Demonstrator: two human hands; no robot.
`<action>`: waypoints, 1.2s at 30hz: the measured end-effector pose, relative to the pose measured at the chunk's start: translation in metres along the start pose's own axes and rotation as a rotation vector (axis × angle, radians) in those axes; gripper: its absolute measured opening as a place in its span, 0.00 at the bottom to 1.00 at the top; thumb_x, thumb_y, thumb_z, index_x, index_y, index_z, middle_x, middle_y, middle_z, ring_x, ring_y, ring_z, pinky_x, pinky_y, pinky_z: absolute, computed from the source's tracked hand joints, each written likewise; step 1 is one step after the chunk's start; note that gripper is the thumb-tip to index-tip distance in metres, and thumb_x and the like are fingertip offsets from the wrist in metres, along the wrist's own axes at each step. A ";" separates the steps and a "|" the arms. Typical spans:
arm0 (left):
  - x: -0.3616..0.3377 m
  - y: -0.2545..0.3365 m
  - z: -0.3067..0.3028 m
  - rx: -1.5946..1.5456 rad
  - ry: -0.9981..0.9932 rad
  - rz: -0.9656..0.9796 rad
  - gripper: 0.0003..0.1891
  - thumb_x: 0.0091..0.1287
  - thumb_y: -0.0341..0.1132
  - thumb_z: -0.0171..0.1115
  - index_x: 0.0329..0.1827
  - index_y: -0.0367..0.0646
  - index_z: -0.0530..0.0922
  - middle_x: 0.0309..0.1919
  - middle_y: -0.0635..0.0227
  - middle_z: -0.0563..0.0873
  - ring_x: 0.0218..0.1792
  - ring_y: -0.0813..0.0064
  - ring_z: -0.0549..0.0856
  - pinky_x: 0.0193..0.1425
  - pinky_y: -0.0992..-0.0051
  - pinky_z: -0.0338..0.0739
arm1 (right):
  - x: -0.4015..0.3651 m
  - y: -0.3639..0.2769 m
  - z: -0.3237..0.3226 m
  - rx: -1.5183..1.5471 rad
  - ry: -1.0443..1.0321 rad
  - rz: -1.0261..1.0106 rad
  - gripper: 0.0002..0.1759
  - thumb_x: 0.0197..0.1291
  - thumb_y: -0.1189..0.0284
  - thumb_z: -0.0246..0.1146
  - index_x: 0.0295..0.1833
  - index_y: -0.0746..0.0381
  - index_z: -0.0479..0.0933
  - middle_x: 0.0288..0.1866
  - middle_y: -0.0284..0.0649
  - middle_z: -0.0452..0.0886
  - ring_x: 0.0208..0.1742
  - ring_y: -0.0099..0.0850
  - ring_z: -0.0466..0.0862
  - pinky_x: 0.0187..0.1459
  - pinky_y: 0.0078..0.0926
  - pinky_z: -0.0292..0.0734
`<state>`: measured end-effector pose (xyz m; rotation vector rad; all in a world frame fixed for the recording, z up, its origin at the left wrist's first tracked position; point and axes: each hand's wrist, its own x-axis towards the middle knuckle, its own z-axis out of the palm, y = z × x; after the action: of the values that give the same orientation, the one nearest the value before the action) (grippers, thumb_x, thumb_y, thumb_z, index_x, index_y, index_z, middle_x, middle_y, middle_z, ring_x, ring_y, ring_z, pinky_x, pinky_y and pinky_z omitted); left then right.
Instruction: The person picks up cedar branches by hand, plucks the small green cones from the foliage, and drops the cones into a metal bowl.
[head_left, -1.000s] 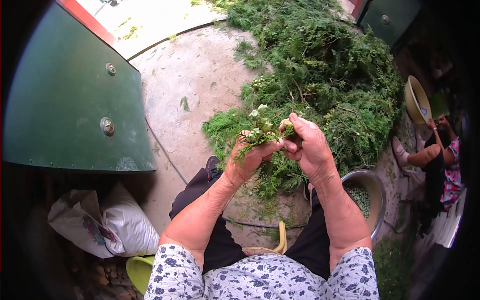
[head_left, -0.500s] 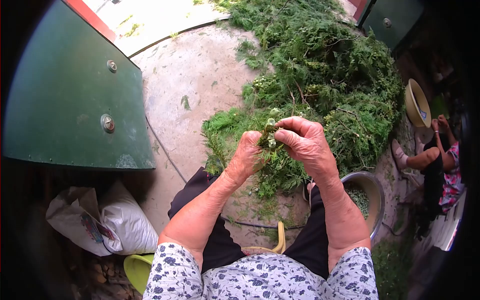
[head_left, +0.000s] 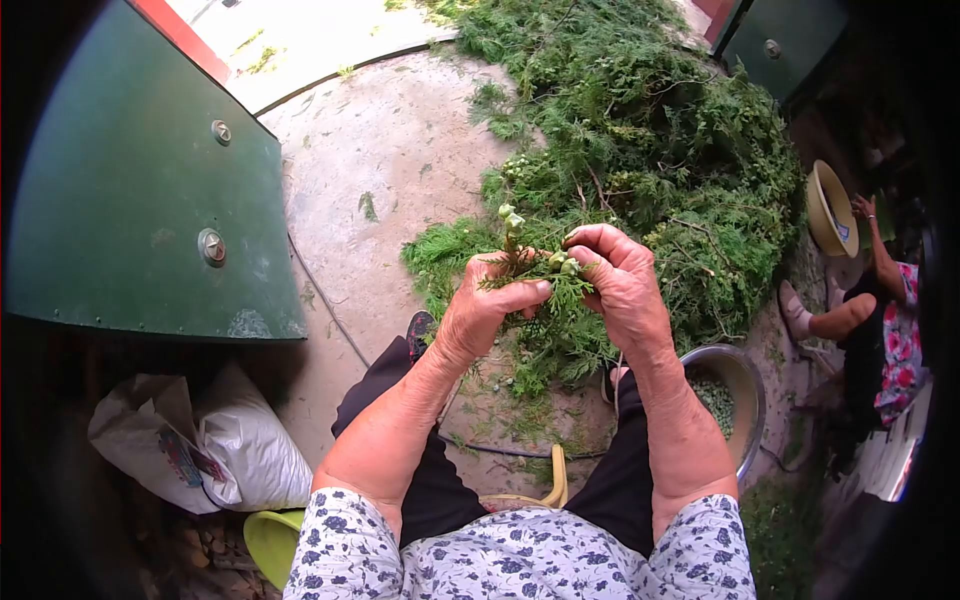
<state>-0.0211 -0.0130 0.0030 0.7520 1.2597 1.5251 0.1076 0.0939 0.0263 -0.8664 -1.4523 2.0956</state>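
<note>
My left hand (head_left: pixel 482 308) is closed round a small evergreen sprig (head_left: pixel 520 266) with scale-like leaves and pale green cones. One cluster of cones (head_left: pixel 511 216) stands up above the fingers. My right hand (head_left: pixel 628 285) is at the sprig's right side, thumb and forefinger bent round more green cones (head_left: pixel 563 262); whether they grip a cone firmly is hard to see. Below and beyond both hands lies a large heap of cut evergreen branches (head_left: pixel 650 150). By my right knee, a metal basin (head_left: pixel 757 405) holds many small green cones (head_left: pixel 712 398).
A green metal door (head_left: pixel 140 200) stands at left, above white sacks (head_left: pixel 250 435) and a yellow-green tub (head_left: pixel 268 545). A cable (head_left: pixel 335 310) runs over the concrete floor. At right sits another person (head_left: pixel 895 320) near a beige basin (head_left: pixel 822 215).
My left hand has turned, and its thumb now lies across the sprig. The cones have spread apart, with one cluster upright at left. The other person's hand has lifted.
</note>
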 end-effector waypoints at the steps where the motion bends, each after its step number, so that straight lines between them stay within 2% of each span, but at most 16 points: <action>1: 0.000 0.003 0.002 -0.047 0.011 -0.004 0.09 0.58 0.35 0.62 0.34 0.38 0.80 0.23 0.72 0.81 0.23 0.86 0.73 0.28 0.83 0.68 | 0.001 0.003 0.000 0.000 0.000 0.000 0.03 0.59 0.75 0.60 0.38 0.62 0.77 0.27 0.26 0.75 0.24 0.11 0.70 0.22 0.08 0.64; 3: -0.001 0.008 0.006 0.038 0.049 -0.030 0.08 0.58 0.35 0.62 0.34 0.38 0.80 0.23 0.73 0.81 0.22 0.85 0.73 0.27 0.83 0.68 | 0.006 0.013 -0.002 -0.162 0.004 -0.268 0.03 0.58 0.78 0.59 0.38 0.64 0.76 0.29 0.28 0.76 0.29 0.13 0.73 0.26 0.10 0.67; 7: 0.000 0.004 0.009 0.119 0.113 -0.053 0.07 0.59 0.34 0.63 0.35 0.39 0.79 0.22 0.73 0.81 0.21 0.87 0.74 0.24 0.84 0.66 | 0.007 0.024 -0.002 -0.233 0.070 -0.342 0.03 0.58 0.80 0.58 0.38 0.65 0.76 0.31 0.30 0.77 0.32 0.15 0.73 0.29 0.12 0.69; 10: 0.001 0.003 0.012 0.076 0.132 -0.022 0.07 0.58 0.33 0.64 0.35 0.40 0.79 0.22 0.72 0.81 0.20 0.88 0.74 0.22 0.86 0.64 | 0.007 0.026 0.003 -0.417 0.144 -0.416 0.05 0.59 0.81 0.57 0.41 0.65 0.75 0.33 0.29 0.77 0.33 0.16 0.74 0.37 0.15 0.71; 12: 0.000 0.003 0.012 0.028 0.150 -0.022 0.06 0.58 0.33 0.65 0.35 0.40 0.80 0.21 0.73 0.81 0.19 0.89 0.73 0.22 0.87 0.63 | 0.009 0.030 0.005 -0.031 0.164 -0.245 0.06 0.59 0.79 0.57 0.43 0.63 0.75 0.34 0.30 0.77 0.33 0.16 0.74 0.28 0.13 0.69; 13: 0.000 0.005 0.012 0.040 0.148 -0.033 0.06 0.58 0.32 0.65 0.35 0.40 0.80 0.21 0.73 0.81 0.19 0.89 0.74 0.21 0.87 0.63 | 0.008 0.027 0.006 -0.033 0.162 -0.244 0.06 0.59 0.79 0.57 0.43 0.63 0.75 0.34 0.30 0.77 0.33 0.16 0.74 0.28 0.13 0.69; 15: -0.001 0.005 0.011 0.051 0.147 -0.045 0.06 0.58 0.32 0.65 0.34 0.40 0.80 0.21 0.74 0.81 0.19 0.89 0.74 0.21 0.88 0.62 | 0.004 0.021 0.006 0.223 0.066 0.005 0.08 0.63 0.75 0.56 0.47 0.62 0.73 0.36 0.31 0.77 0.32 0.15 0.73 0.24 0.13 0.66; 21: 0.000 -0.005 0.010 -0.042 0.169 0.014 0.05 0.56 0.30 0.66 0.33 0.40 0.80 0.20 0.74 0.81 0.19 0.88 0.76 0.19 0.87 0.63 | 0.008 0.032 0.003 0.446 -0.013 0.122 0.12 0.65 0.67 0.55 0.50 0.62 0.72 0.36 0.31 0.76 0.28 0.15 0.71 0.21 0.12 0.60; 24: -0.002 0.001 0.010 -0.078 0.145 -0.003 0.05 0.55 0.29 0.67 0.32 0.40 0.80 0.20 0.74 0.81 0.19 0.87 0.76 0.20 0.86 0.63 | 0.011 0.037 -0.003 0.558 0.033 0.159 0.13 0.67 0.66 0.53 0.49 0.63 0.72 0.34 0.31 0.75 0.27 0.16 0.70 0.20 0.13 0.60; 26: -0.004 0.004 0.010 -0.025 0.137 -0.018 0.04 0.57 0.28 0.64 0.32 0.38 0.80 0.21 0.75 0.80 0.21 0.88 0.75 0.25 0.84 0.68 | 0.016 0.031 -0.017 0.620 -0.100 0.092 0.14 0.67 0.65 0.52 0.47 0.65 0.71 0.33 0.33 0.74 0.26 0.18 0.70 0.20 0.14 0.61; 28: -0.004 0.003 0.007 0.007 0.142 -0.034 0.04 0.57 0.29 0.64 0.32 0.38 0.80 0.21 0.75 0.80 0.21 0.88 0.75 0.24 0.84 0.67 | 0.016 0.021 -0.014 0.643 -0.089 0.040 0.14 0.67 0.65 0.53 0.46 0.67 0.71 0.33 0.35 0.74 0.26 0.20 0.71 0.20 0.14 0.63; 30: -0.002 0.001 0.004 0.039 0.152 -0.048 0.05 0.57 0.30 0.64 0.32 0.38 0.80 0.20 0.75 0.80 0.21 0.89 0.74 0.24 0.84 0.67 | 0.012 0.006 -0.008 0.612 0.046 -0.005 0.13 0.67 0.66 0.52 0.43 0.67 0.72 0.33 0.36 0.74 0.27 0.20 0.72 0.20 0.14 0.63; 32: 0.000 -0.003 0.005 0.115 0.224 -0.043 0.06 0.57 0.32 0.64 0.32 0.39 0.80 0.20 0.76 0.79 0.21 0.89 0.74 0.23 0.84 0.66 | 0.011 0.006 -0.013 0.497 -0.042 -0.031 0.11 0.66 0.68 0.54 0.42 0.65 0.74 0.34 0.35 0.74 0.29 0.18 0.72 0.21 0.14 0.63; 34: 0.000 -0.002 0.005 0.108 0.222 -0.034 0.06 0.57 0.32 0.64 0.32 0.39 0.80 0.20 0.76 0.79 0.21 0.89 0.73 0.23 0.85 0.66 | 0.002 0.003 -0.009 0.096 -0.033 -0.060 0.08 0.64 0.70 0.57 0.42 0.64 0.76 0.34 0.33 0.74 0.29 0.16 0.71 0.22 0.13 0.63; 35: 0.000 -0.001 0.005 0.104 0.221 -0.024 0.06 0.57 0.32 0.64 0.32 0.39 0.79 0.20 0.76 0.79 0.21 0.89 0.73 0.23 0.85 0.66 | 0.002 0.007 -0.007 -0.170 0.001 -0.152 0.08 0.59 0.72 0.61 0.42 0.64 0.77 0.32 0.31 0.72 0.29 0.15 0.71 0.25 0.15 0.65; 36: 0.000 -0.001 0.005 0.104 0.220 -0.024 0.06 0.57 0.32 0.64 0.32 0.39 0.79 0.20 0.76 0.79 0.21 0.89 0.73 0.23 0.85 0.66 | 0.001 0.010 -0.005 -0.170 0.002 -0.152 0.08 0.59 0.72 0.61 0.42 0.64 0.77 0.32 0.31 0.72 0.29 0.15 0.71 0.25 0.15 0.65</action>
<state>-0.0158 -0.0115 0.0034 0.6448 1.5152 1.5645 0.1099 0.0946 0.0152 -0.7924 -1.6597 1.8815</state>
